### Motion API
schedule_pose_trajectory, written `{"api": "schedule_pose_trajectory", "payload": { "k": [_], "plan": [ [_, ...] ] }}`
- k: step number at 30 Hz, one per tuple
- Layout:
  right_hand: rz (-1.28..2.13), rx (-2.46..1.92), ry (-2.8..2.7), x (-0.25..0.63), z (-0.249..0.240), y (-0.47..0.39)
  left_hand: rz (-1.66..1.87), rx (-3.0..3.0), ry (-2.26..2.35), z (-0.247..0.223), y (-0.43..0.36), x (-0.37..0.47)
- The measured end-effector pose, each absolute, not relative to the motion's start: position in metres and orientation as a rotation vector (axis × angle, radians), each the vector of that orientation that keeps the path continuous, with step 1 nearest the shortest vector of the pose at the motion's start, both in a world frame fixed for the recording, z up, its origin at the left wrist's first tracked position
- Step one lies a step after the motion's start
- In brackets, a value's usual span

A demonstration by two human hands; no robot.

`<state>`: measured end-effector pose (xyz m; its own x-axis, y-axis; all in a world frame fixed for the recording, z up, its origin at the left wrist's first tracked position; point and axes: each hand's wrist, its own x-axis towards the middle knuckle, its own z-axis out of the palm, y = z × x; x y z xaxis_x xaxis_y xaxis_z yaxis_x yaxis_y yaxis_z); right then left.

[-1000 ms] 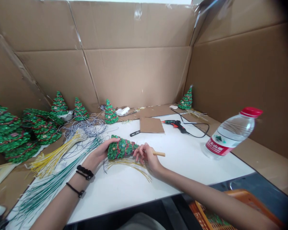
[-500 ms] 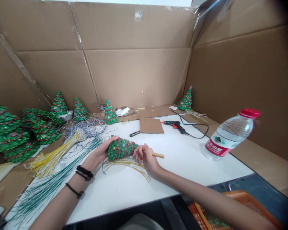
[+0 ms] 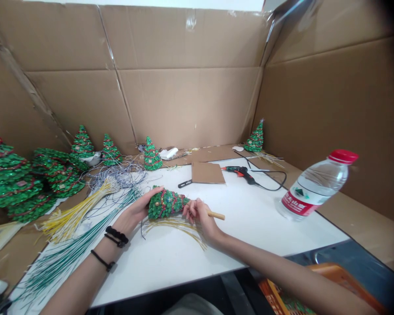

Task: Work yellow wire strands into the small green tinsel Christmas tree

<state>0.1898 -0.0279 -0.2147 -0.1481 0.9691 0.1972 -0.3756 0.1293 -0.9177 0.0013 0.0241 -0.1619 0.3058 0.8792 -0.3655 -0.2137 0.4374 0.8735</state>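
My left hand is closed around the wide base of a small decorated Christmas tree, which lies on its side with its tip toward the right. My right hand grips a tool with a light wooden handle; its working end is hidden by my fingers and the tree's tip. Those right fingertips touch or nearly touch the tip of the tree. Just below it, a bunch of thin yellow and white strands lies on the white board.
Left lie yellow-white strands, green strands and tangled wire. Behind are a cardboard square, a cutter and a glue gun. A water bottle stands right; more trees line the back. An orange basket sits lower right.
The whole view has shifted very slightly. Both hands, the tree and the wooden-handled tool keep nearly the same places.
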Motion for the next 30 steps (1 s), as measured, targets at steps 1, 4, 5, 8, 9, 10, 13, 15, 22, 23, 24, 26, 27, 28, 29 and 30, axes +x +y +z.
{"api": "schedule_pose_trajectory", "payload": {
  "k": [1,4,5,8,9,10,13,15,22,23,24,26,27,28,29,30],
  "plan": [
    [1.37,-0.715,-1.131,0.19,-0.215,-0.028,0.847,0.8,0.978,-0.162,0.024,0.001],
    [1.372,-0.704,-1.127,0.19,-0.215,-0.028,0.855,0.773,0.933,-0.163,0.024,-0.001],
    [1.371,-0.702,-1.124,0.19,-0.215,-0.028,0.852,0.774,0.924,-0.164,0.024,-0.001],
    [1.365,-0.705,-1.116,0.19,-0.214,-0.028,0.834,0.78,0.906,-0.166,0.025,-0.002],
    [1.364,-0.706,-1.113,0.189,-0.214,-0.028,0.832,0.781,0.903,-0.166,0.025,-0.003],
    [1.365,-0.707,-1.109,0.189,-0.214,-0.028,0.83,0.783,0.903,-0.166,0.025,-0.003],
    [1.379,-0.703,-1.097,0.189,-0.214,-0.026,0.816,0.786,0.927,-0.164,0.027,-0.004],
    [1.394,-0.708,-1.101,0.189,-0.214,-0.024,0.789,0.789,0.948,-0.162,0.027,-0.004],
    [1.412,-0.742,-1.064,0.2,-0.21,-0.019,0.778,0.802,0.958,-0.159,0.028,-0.006],
    [1.414,-0.741,-1.053,0.201,-0.21,-0.019,0.779,0.803,0.967,-0.159,0.027,-0.006],
    [1.412,-0.739,-1.046,0.201,-0.21,-0.019,0.782,0.803,0.977,-0.158,0.027,-0.006],
    [1.408,-0.739,-1.045,0.201,-0.21,-0.02,0.792,0.807,0.992,-0.157,0.025,-0.005],
    [1.405,-0.74,-1.047,0.201,-0.21,-0.02,0.797,0.809,0.998,-0.157,0.025,-0.004],
    [1.401,-0.742,-1.049,0.2,-0.21,-0.02,0.8,0.813,1.0,-0.156,0.024,-0.004],
    [1.398,-0.745,-1.053,0.199,-0.21,-0.02,0.8,0.818,1.001,-0.155,0.023,-0.003],
    [1.395,-0.747,-1.059,0.199,-0.21,-0.02,0.797,0.825,1.002,-0.155,0.023,-0.003]
  ]
}}
